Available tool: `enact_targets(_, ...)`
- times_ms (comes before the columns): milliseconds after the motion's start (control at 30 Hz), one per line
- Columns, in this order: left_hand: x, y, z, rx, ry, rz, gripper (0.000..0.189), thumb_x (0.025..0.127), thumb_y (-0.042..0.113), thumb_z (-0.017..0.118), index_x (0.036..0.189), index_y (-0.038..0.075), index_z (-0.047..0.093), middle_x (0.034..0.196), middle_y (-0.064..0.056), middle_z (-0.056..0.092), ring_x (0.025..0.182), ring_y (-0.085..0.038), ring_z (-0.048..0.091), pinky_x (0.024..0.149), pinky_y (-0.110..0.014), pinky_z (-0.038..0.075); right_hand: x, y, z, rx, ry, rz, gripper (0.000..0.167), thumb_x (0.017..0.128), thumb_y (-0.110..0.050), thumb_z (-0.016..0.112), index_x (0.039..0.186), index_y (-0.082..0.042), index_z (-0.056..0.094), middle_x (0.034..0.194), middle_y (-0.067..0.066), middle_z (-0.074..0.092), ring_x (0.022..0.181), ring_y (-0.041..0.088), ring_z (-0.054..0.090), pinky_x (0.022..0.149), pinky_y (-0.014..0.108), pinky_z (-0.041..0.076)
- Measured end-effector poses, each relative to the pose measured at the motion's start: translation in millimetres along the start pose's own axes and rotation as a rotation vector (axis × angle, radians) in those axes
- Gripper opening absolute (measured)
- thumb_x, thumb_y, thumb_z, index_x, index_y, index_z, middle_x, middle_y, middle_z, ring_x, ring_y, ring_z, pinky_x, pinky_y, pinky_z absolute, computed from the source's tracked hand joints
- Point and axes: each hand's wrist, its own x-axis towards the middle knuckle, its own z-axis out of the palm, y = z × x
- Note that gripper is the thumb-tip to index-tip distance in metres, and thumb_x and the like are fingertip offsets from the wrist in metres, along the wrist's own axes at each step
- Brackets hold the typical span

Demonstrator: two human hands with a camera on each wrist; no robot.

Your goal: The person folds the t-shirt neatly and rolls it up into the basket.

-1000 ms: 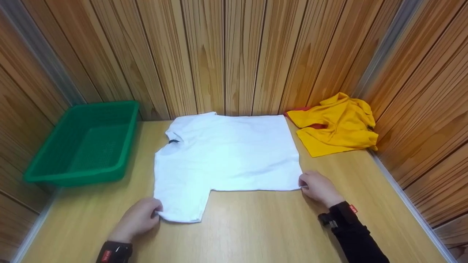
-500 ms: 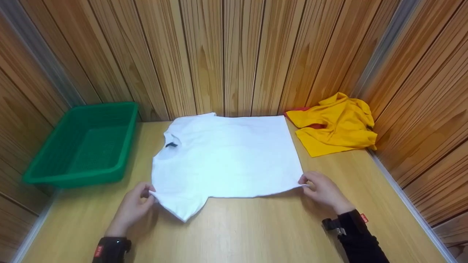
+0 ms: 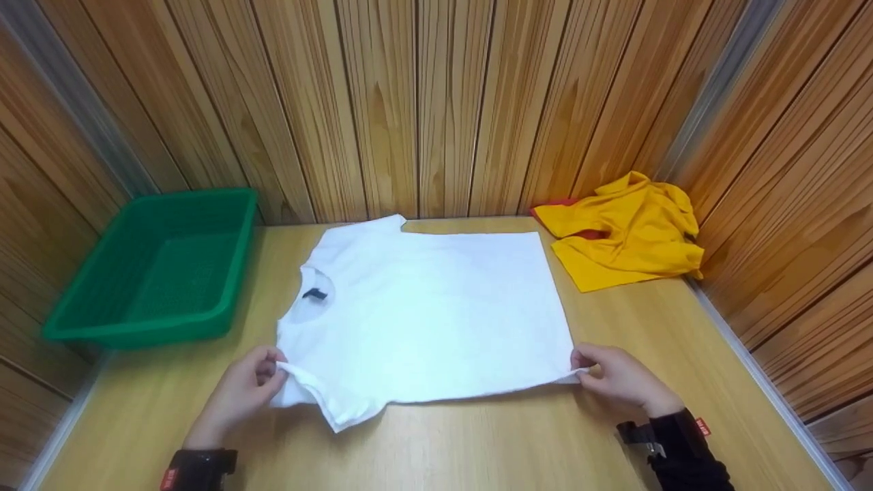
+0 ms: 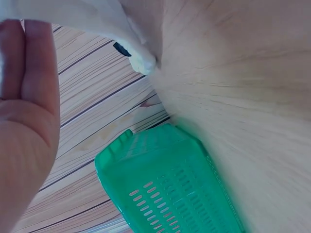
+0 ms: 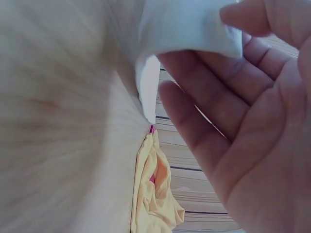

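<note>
A white T-shirt (image 3: 443,314) lies spread on its side across the table, its neckline with a dark label at the left. My left hand (image 3: 244,385) pinches the near sleeve's edge, and the fabric there is lifted and folded over a little. At the other end my right hand (image 3: 620,375) pinches the near corner of the hem between thumb and fingers. In the right wrist view, the white cloth (image 5: 194,29) passes between the thumb and fingers of that hand. The left wrist view has the shirt's edge (image 4: 92,17) raised over the fingers.
A green plastic basket (image 3: 232,273) stands at the back left of the wooden table (image 3: 477,450). At the back right lies a crumpled yellow garment (image 3: 634,232) with some red showing. Wood-panelled walls (image 3: 443,102) close off the back and both sides.
Both hands have drawn the T-shirt toward the person, away from the back wall. Its near edge lifted and the neckline opened more to view. The left hand shifted up and left along the sleeve.
</note>
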Motion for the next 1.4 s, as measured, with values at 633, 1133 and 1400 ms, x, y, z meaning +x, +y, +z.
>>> enact_targets(633,-7.3,-8.0,-1.3,-0.079,-0.098,0.096,0.017,0.089,0.006,0.07,0.099,0.003,0.057,0.07,-0.001,0.054,0.062,-0.012,0.05,0.058,-0.025,0.042,-9.5,-2.1,0.6,0.031,-0.041,-0.069,0.018,0.086,-0.006,0.068,0.086,-0.019,0.056,0.081,-0.012,0.058,0.077,0.008,0.053,0.07,0.027,0.045)
enact_targets(1133,10.6,10.0,-4.2,-0.007,0.047,0.107,0.009,0.096,0.002,0.06,0.105,0.002,0.058,0.098,-0.009,0.064,0.097,-0.026,0.061,0.091,-0.045,0.049,-0.6,-10.8,-13.1,0.003,0.03,-0.005,0.007,0.094,-0.015,0.067,0.093,-0.017,0.06,0.088,-0.011,0.063,0.084,0.013,0.057,0.079,0.038,0.052)
enact_targets(1400,29.4,14.7,-0.7,-0.04,0.144,0.17,0.012,0.098,0.001,0.057,0.109,-0.002,0.056,0.108,-0.018,0.064,0.106,-0.032,0.061,0.094,-0.049,0.048,13.9,-8.3,-12.7,-0.038,0.177,0.034,0.012,0.09,-0.008,0.07,0.094,-0.015,0.061,0.087,-0.005,0.064,0.083,0.017,0.058,0.078,0.043,0.052)
